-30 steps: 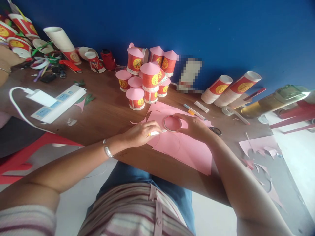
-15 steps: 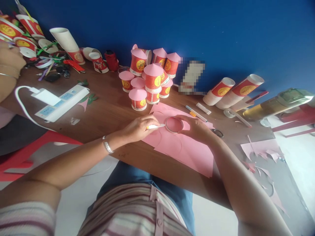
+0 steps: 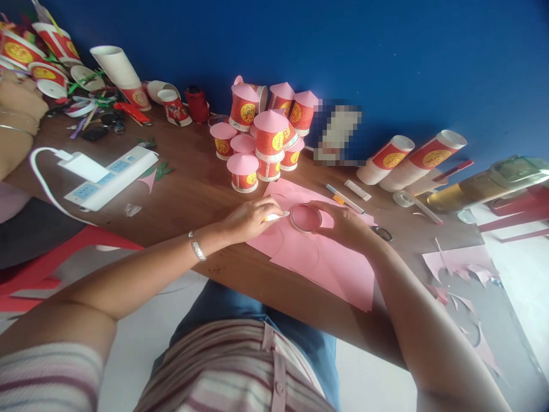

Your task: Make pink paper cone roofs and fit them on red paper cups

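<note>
Round ring (image 3: 300,230): is lying flat, pale-rimmed, opening facing up and showing pink
Pink paper (image 3: 343,274): is spreading in overlapping sheets beneath the round ring, faint curved outlines showing
White pen (image 3: 275,217): is slanting just left of the round ring, tip pointing toward it

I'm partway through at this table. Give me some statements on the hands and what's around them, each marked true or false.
1. The left hand holds a white pen-like tool. True.
2. The right hand rests on the power strip. False: its fingers are at the round ring over the pink sheets.
3. Pink cones top several red cups. True.
4. Nothing is plugged into the power strip. False: a white adapter is.
5. The wall behind is blue. True.
</note>
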A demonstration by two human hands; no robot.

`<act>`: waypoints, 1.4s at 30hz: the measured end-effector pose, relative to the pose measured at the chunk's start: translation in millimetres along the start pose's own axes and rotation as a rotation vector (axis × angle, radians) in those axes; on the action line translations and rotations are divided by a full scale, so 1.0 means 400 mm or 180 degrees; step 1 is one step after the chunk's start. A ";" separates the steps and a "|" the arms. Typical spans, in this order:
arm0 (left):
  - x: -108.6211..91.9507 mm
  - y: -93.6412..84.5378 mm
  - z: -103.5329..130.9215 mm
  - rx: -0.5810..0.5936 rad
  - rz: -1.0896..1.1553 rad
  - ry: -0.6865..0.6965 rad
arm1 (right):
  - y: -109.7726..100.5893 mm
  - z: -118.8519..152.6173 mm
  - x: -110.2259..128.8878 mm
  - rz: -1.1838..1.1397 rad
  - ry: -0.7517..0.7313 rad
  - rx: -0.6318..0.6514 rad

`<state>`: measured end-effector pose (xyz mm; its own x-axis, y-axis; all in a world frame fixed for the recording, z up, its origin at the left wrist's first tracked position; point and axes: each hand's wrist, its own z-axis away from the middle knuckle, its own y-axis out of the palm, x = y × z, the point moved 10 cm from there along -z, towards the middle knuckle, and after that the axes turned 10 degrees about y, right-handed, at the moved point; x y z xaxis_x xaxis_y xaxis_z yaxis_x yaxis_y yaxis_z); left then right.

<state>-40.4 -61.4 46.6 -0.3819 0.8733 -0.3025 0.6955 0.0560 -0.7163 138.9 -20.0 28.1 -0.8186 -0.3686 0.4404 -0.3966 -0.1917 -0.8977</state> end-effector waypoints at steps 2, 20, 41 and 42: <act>-0.009 0.004 0.005 0.0113 -0.0049 -0.0014 | 0.002 -0.001 -0.003 -0.0008 0.0035 0.0023; -0.097 -0.066 -0.042 -0.0092 -0.0032 0.0157 | 0.008 -0.005 -0.015 -0.0075 -0.0041 0.0035; 0.062 0.014 -0.262 -0.0608 0.1243 -0.0518 | -0.169 0.093 0.013 0.0023 -0.0125 -0.2378; 0.061 0.023 -0.261 -0.0581 0.1303 -0.0564 | -0.164 0.086 0.027 0.0173 -0.0152 -0.2342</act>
<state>20.3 10.9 98.5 -0.1411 0.7463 -0.6505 0.8998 -0.1774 -0.3986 170.3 -42.6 91.9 -0.8328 -0.4026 0.3800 -0.5457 0.4814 -0.6859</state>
